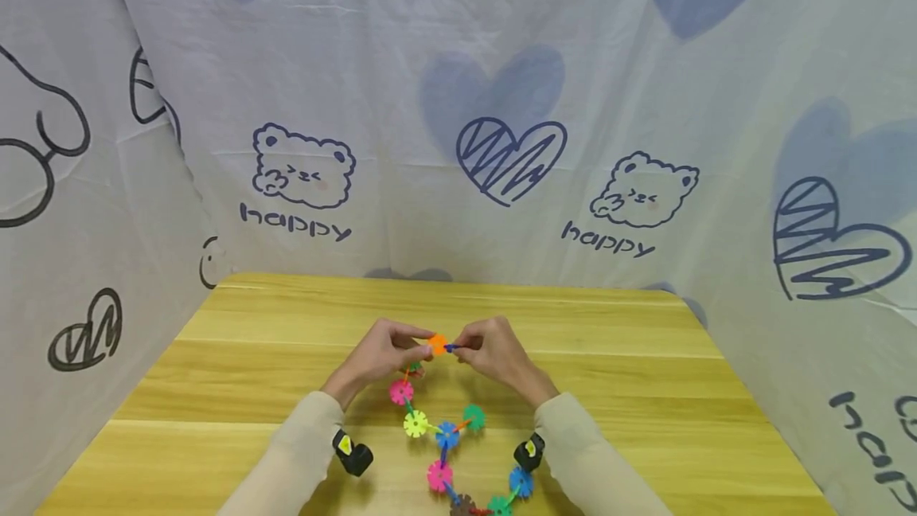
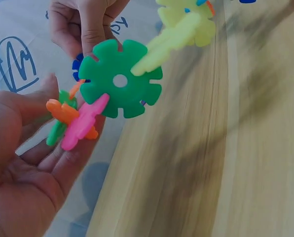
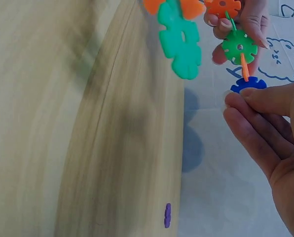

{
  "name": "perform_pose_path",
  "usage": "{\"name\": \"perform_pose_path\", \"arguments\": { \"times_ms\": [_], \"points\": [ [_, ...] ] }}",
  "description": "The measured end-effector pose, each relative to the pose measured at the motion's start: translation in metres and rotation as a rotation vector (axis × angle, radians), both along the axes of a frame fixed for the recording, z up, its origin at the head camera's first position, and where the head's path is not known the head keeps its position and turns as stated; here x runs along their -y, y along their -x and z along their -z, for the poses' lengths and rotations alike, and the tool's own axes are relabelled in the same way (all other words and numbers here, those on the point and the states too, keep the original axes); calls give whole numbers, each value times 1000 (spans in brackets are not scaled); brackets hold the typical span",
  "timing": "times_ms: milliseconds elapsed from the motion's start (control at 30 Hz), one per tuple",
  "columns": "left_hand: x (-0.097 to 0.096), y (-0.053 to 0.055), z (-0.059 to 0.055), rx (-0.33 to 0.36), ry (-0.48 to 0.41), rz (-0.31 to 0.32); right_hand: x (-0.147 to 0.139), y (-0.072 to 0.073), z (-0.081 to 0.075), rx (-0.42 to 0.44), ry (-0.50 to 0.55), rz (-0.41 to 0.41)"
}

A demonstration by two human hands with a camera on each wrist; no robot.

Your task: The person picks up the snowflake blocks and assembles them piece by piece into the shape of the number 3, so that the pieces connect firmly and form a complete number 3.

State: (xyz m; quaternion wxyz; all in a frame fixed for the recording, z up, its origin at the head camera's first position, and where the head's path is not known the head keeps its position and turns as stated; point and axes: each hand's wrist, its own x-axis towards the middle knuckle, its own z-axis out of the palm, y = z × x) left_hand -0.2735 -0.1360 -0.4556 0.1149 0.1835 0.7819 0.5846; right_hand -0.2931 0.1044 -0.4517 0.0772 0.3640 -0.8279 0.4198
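Note:
Both hands hold up a linked chain of colourful notched plastic discs above the wooden table. In the head view my left hand grips the chain at an orange disc. My right hand pinches a dark blue disc between thumb and fingers. That disc touches an orange disc seen edge-on, which is slotted into a green disc. From the left hand the chain runs toward me through a pink disc, a yellow disc and a blue disc, where a branch ends in a green disc.
A small purple piece lies near the edge of the wooden table. White printed cloth hangs behind and at both sides. More linked discs, including a pink one and a blue one, extend between the forearms.

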Motion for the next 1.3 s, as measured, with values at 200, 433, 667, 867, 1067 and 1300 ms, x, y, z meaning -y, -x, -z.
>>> {"name": "perform_pose_path", "arguments": {
  "times_ms": [200,433,667,867,1067,1300],
  "points": [
    [-3,0,-1,5,-8,-6,-1,0,0,-1,18,-2],
    [-2,0,-3,-9,-12,3,-1,1,-1,19,9,6],
    [-3,0,-1,-10,-6,-8,-2,1,-2,15,5,-5],
    [-4,0,0,-7,-5,-21,-3,2,-2,7,-12,-4],
    [-6,0,1,-4,6,-43,-5,5,-3,23,-49,-6],
    [-4,-2,6,-14,39,-67,-17,10,-5,129,-152,-10]
  ]
}}
